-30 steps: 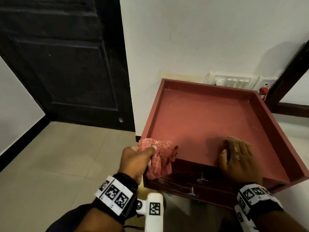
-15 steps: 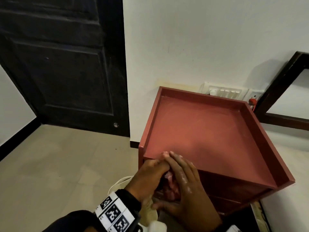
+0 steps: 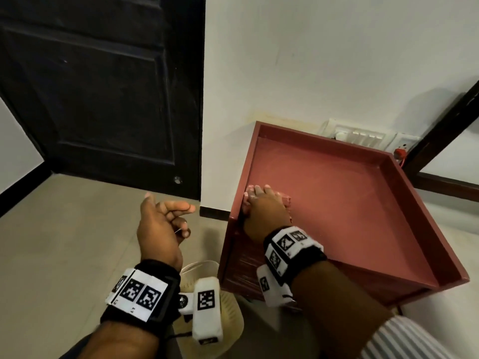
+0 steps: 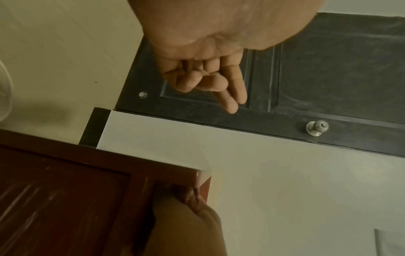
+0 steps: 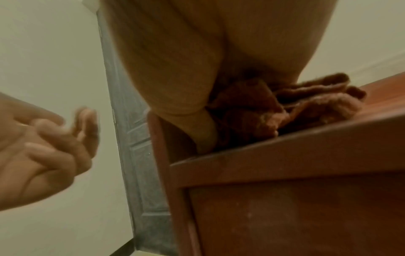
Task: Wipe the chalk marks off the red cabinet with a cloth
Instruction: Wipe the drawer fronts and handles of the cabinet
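Head view looks down and forward from above, both wrists in frame, cabinet (image 3: 337, 216) top right of centre, dark door (image 3: 103, 86) far left. Left wrist view looks along left hand (image 4: 208, 57) toward door (image 4: 328, 69), cabinet corner low left, close. Right wrist view sits very near right hand (image 5: 197, 60) on cloth (image 5: 295, 107), looking up past cabinet edge. All three share cabinet's near left corner.
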Demonstrator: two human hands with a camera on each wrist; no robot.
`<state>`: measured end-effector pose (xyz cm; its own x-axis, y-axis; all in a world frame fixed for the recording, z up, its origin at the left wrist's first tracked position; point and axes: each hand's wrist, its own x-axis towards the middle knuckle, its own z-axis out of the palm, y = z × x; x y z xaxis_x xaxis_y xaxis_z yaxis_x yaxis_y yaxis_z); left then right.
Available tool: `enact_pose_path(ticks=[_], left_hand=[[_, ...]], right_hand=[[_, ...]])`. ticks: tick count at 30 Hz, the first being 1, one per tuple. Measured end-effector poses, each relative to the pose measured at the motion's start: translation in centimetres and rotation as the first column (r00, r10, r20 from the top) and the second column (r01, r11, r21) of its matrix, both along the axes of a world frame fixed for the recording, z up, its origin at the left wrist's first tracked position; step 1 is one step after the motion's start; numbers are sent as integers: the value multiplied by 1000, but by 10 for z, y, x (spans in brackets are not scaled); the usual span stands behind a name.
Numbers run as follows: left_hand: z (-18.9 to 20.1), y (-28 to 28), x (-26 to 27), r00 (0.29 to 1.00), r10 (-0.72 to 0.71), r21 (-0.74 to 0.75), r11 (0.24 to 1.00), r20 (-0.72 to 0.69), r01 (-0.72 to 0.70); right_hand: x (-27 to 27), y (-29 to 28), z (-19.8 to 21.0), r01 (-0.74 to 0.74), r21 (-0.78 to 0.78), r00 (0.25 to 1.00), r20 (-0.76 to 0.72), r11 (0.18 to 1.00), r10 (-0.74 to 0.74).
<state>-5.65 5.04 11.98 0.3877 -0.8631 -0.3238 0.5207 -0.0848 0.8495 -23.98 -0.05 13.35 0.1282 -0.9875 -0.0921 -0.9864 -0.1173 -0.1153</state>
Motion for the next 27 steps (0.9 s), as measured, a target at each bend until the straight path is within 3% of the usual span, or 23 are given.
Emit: enact_pose_path(ticks=[9, 12, 14, 16, 17, 18, 20, 21, 23, 25, 27], left_hand=[[-3, -2, -11, 997, -40, 62, 997, 65, 36], [-5, 0, -14, 993, -64, 114, 992, 99, 53], [-8, 2, -15, 993, -72, 152, 987, 93, 58], [-11, 4, -16, 987, -103, 183, 980, 124, 80], [-13, 5, -17, 978, -130, 189, 977, 163, 99], [-15, 6, -18, 963, -158, 185, 976, 216, 118], [-16, 6, -22, 919, -205, 156, 975, 338, 160], [-17, 6, -23, 895, -225, 141, 973, 384, 184], [-16, 5, -25, 871, -254, 128, 967, 421, 220], [-15, 3, -28, 865, -276, 123, 961, 420, 247], [-15, 1, -30, 862, -284, 124, 959, 419, 255]], right_hand=[[9, 101, -50, -136, -302, 991, -46, 944, 128], [2, 122, -54, -264, -163, 965, -44, 951, 260], [0, 142, -67, -299, 72, 946, 152, 952, 286], [-8, 162, -91, -243, 254, 901, 416, 936, 121], [-14, 170, -99, -172, 349, 857, 514, 921, -34], [-21, 176, -104, -76, 435, 755, 613, 897, -233], [-37, 182, -106, 134, 563, 352, 742, 816, -570], [-47, 182, -99, 214, 579, 155, 775, 786, -613], [-65, 173, -77, 361, 583, -121, 803, 727, -584], [-90, 161, -54, 490, 588, -288, 806, 644, -517], [-110, 151, -38, 589, 584, -317, 803, 559, -505]])
